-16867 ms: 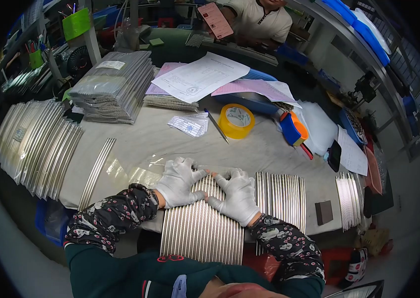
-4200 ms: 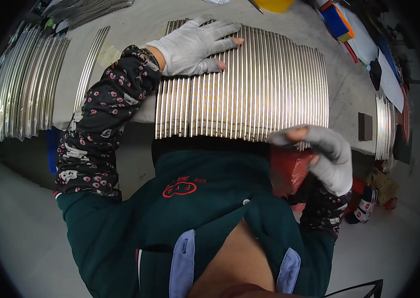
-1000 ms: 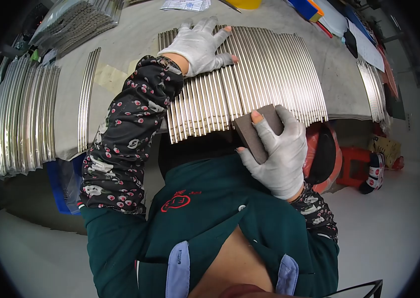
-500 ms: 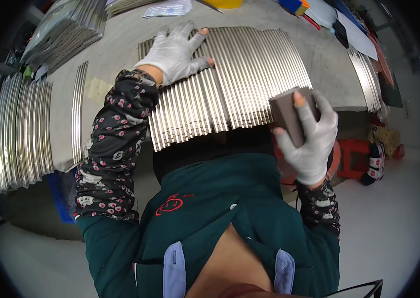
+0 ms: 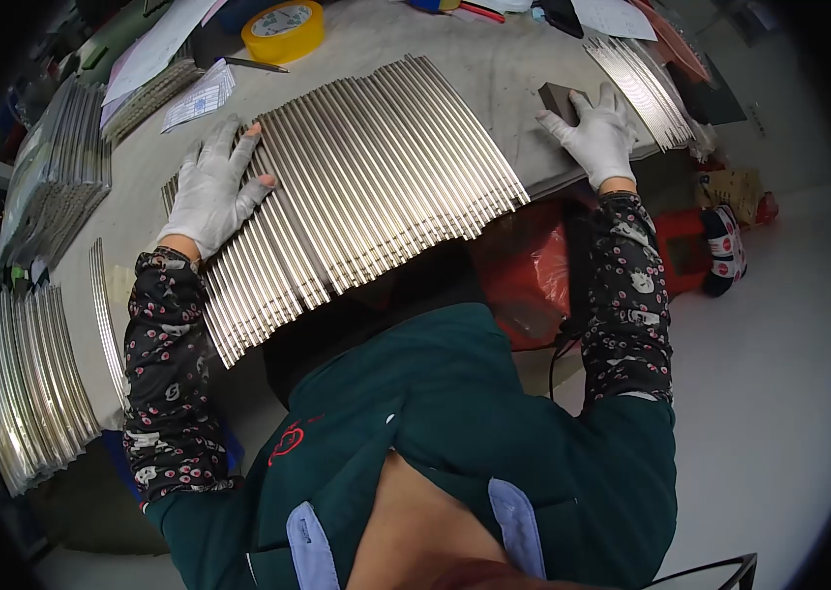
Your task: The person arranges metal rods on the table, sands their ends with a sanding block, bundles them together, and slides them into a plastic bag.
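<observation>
A row of shiny metal rods (image 5: pixel 366 167) lies side by side on the grey table, their near ends jutting past its front edge. My left hand (image 5: pixel 211 192), in a white glove with bare thumb and index fingertips, rests on the left part of the row with fingers stretched out. To the right of the rods, my gloved right hand (image 5: pixel 594 136) has its thumb and fingers around a dark grey-brown block (image 5: pixel 555 96) at the tabletop. The hand covers part of the block.
Thin rods (image 5: pixel 640 90) lie at the right table edge. Yellow tape (image 5: pixel 283 31) and a printed paper slip (image 5: pixel 201 96) are at the back. Wrapped rod bundles (image 5: pixel 34 379) and stacked packs (image 5: pixel 61 182) stand left. A red stool (image 5: pixel 681 246) is beyond the table.
My right hand has carried the block from the rods' near right ends out to the tabletop on the right. My left hand stays on the rods, while the head view has shifted.
</observation>
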Tool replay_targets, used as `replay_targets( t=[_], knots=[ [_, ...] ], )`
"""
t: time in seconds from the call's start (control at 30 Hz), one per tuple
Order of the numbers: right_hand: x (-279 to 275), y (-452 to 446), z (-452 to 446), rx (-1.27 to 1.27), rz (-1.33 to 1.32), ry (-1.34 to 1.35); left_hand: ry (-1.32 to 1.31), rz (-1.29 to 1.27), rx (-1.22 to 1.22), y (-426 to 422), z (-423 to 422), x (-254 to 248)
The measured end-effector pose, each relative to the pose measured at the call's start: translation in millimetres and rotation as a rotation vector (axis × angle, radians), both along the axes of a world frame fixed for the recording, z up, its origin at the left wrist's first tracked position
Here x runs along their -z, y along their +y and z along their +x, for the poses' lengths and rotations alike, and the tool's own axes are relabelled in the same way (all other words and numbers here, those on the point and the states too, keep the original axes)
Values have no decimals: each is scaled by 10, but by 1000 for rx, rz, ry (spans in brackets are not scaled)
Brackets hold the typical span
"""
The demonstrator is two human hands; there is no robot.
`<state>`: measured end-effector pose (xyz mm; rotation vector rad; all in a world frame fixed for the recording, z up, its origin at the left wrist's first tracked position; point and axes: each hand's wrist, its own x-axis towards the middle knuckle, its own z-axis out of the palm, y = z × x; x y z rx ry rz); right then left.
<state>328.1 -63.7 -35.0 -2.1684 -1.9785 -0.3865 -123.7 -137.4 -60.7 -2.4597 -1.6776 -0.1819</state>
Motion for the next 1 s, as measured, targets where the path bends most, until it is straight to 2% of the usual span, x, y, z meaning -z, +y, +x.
replay_targets(
  t=[0.07,0.1,0.13,0.2,0.27,0.4,0.53,0.73,0.77,0.8,1.0],
  knots=[
    [-125,-140,-35,-249,151,-212,-16,-9,7,2,24,-2],
    [-79,-176,-59,-461,235,-114,-17,-16,1,4,20,5],
    [-113,-276,-124,-653,51,199,-15,-19,-5,2,30,-2],
    [-97,-514,-290,-857,-184,229,-13,-20,-14,11,55,-6],
    [-96,-695,-477,-975,-239,159,-31,-37,10,9,46,-32],
    [44,-673,-691,-952,-305,19,-13,-39,10,-10,10,-45],
    [114,-596,-701,-1108,-230,90,-16,-73,-10,-47,8,-129],
    [46,-648,-752,-1083,-281,-61,-40,-69,20,-67,-28,-197],
    [-24,-671,-832,-1104,-378,-89,-38,-76,12,-78,-34,-213],
    [35,-668,-911,-1176,-391,-8,-40,-90,5,-86,-55,-175],
    [85,-612,-1487,-1380,-437,94,-33,-122,-19,-83,-271,-98]
  ],
)
